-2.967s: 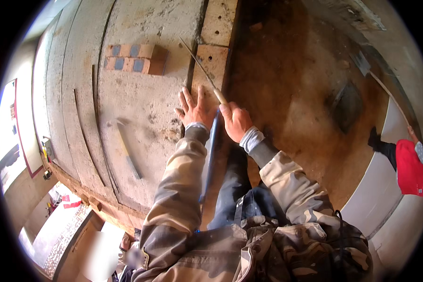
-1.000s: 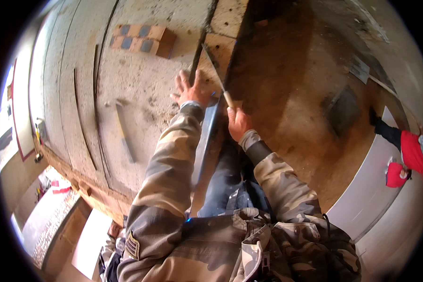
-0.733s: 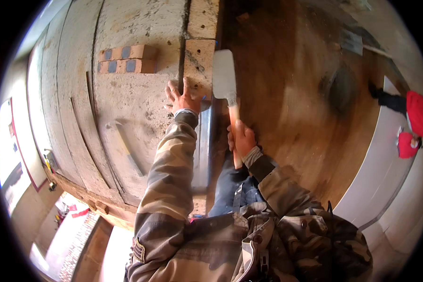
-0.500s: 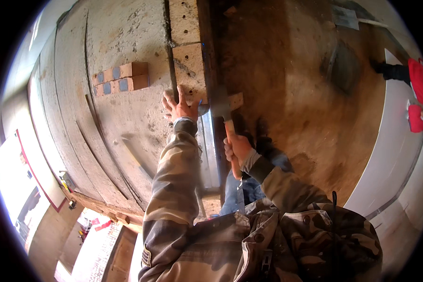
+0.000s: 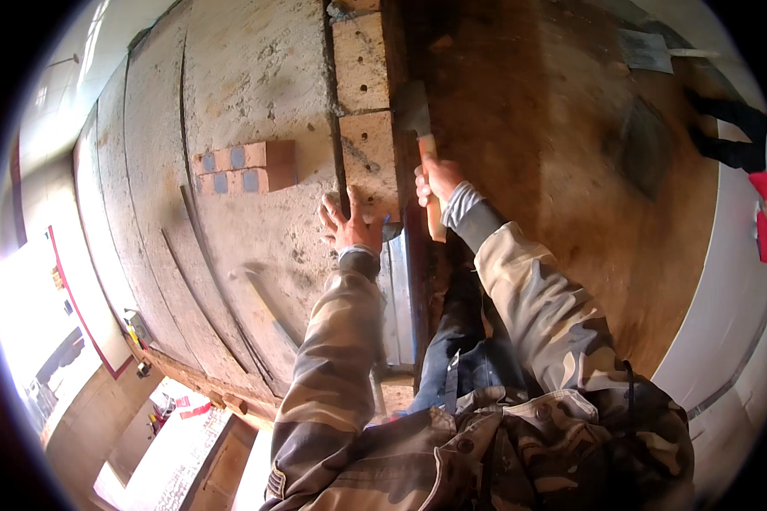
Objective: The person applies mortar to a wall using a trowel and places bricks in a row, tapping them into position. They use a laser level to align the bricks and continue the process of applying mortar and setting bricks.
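My right hand is closed around the orange and pale wood handle of a mason's trowel. The trowel's flat, nearly rectangular grey blade points away from me, beside the right edge of a row of pale bricks with small holes. My left hand has its fingers spread at the left edge of the nearest brick, where that row meets the rough concrete surface. Just right of my left wrist, a long grey metal bar runs toward me in line with the bricks.
Reddish bricks with grey patches are stacked on the concrete surface at left. A hammer-like tool lies near my left forearm. Brown floor lies lower at right, with a dark diamond-shaped patch. Another person is at far right.
My right hand has moved forward with the trowel, alongside the brick row, and its arm is stretched further out. My left hand stays spread at the row's edge. The view has shifted slightly.
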Demonstrator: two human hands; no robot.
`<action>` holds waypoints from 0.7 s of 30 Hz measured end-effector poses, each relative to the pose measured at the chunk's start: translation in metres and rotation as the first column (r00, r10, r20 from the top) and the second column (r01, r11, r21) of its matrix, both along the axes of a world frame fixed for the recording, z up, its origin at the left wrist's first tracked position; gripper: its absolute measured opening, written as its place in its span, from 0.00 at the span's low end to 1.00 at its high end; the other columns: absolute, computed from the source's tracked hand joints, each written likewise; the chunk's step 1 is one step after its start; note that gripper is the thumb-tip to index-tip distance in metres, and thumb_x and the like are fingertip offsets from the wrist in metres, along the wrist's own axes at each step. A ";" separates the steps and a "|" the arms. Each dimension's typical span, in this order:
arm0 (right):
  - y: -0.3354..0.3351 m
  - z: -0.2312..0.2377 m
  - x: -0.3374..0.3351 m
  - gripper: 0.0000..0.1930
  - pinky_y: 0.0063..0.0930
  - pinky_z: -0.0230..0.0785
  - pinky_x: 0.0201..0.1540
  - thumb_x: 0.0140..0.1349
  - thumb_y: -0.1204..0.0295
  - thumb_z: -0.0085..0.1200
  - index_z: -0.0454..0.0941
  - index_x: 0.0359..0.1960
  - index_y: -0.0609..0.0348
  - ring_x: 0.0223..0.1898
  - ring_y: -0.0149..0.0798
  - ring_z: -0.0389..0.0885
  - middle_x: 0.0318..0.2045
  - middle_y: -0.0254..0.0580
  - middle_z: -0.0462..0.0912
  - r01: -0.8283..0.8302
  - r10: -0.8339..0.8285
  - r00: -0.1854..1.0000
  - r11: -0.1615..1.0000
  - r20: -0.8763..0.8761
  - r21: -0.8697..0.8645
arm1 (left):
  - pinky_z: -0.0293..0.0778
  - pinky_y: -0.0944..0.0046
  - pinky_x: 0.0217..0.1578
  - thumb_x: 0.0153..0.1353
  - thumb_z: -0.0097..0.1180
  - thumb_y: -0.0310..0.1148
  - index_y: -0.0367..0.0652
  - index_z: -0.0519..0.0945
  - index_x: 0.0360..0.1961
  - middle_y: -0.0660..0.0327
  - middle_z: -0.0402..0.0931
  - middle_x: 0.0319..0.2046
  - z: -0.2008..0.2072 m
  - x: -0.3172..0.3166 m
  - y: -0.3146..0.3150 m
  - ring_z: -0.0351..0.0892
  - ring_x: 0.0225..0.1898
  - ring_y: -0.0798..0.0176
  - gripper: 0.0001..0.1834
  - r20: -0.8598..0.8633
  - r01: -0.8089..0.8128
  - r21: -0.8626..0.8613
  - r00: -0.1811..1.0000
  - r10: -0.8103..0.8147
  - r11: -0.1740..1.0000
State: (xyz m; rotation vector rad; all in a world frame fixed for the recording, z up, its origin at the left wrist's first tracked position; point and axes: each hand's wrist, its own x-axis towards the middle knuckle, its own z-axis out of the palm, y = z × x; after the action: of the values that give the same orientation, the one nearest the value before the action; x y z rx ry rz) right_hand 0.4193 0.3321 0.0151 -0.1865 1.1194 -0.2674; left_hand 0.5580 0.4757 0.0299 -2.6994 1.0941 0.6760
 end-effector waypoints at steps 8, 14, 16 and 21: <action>0.050 0.072 -0.042 0.16 0.22 0.59 0.15 0.69 0.57 0.53 0.69 0.31 0.54 0.14 0.23 0.64 0.17 0.26 0.66 -0.088 0.090 0.996 0.978 0.002 -0.189 | 0.45 0.23 0.63 0.51 0.65 0.56 0.71 0.55 0.72 0.49 0.34 0.75 0.006 0.005 0.001 0.30 0.75 0.42 0.48 -0.009 -0.043 -0.031 0.999 0.043 0.999; 0.177 0.072 -0.098 0.11 0.21 0.62 0.20 0.65 0.65 0.59 0.77 0.30 0.58 0.18 0.21 0.69 0.19 0.26 0.74 -0.314 0.204 0.942 0.818 -0.268 -0.481 | 0.49 0.24 0.63 0.54 0.63 0.55 0.69 0.59 0.70 0.49 0.39 0.75 0.009 0.012 0.005 0.33 0.75 0.40 0.43 -0.073 -0.038 -0.068 0.997 0.033 0.997; 0.225 0.037 -0.112 0.13 0.24 0.63 0.21 0.65 0.63 0.59 0.77 0.29 0.60 0.18 0.25 0.71 0.18 0.30 0.75 -0.473 0.233 0.873 0.618 -0.428 -0.628 | 0.53 0.37 0.67 0.56 0.61 0.54 0.63 0.65 0.68 0.50 0.46 0.73 -0.008 0.041 0.017 0.41 0.74 0.42 0.38 -0.152 -0.039 -0.218 0.988 0.006 0.975; 0.224 0.075 -0.127 0.13 0.26 0.67 0.27 0.66 0.62 0.58 0.78 0.37 0.61 0.23 0.27 0.73 0.23 0.35 0.79 -0.486 0.286 0.873 0.567 -0.395 -0.665 | 0.64 0.54 0.63 0.69 0.49 0.42 0.50 0.75 0.61 0.47 0.70 0.61 0.002 0.083 0.083 0.70 0.61 0.44 0.21 -0.140 -0.278 -0.753 0.953 0.267 0.597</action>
State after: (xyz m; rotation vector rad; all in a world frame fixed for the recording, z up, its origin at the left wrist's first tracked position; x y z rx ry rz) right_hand 0.2919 0.5560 0.0901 -1.2475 1.1188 -0.3000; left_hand 0.6407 0.5588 0.0318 -3.6635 1.1701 0.2655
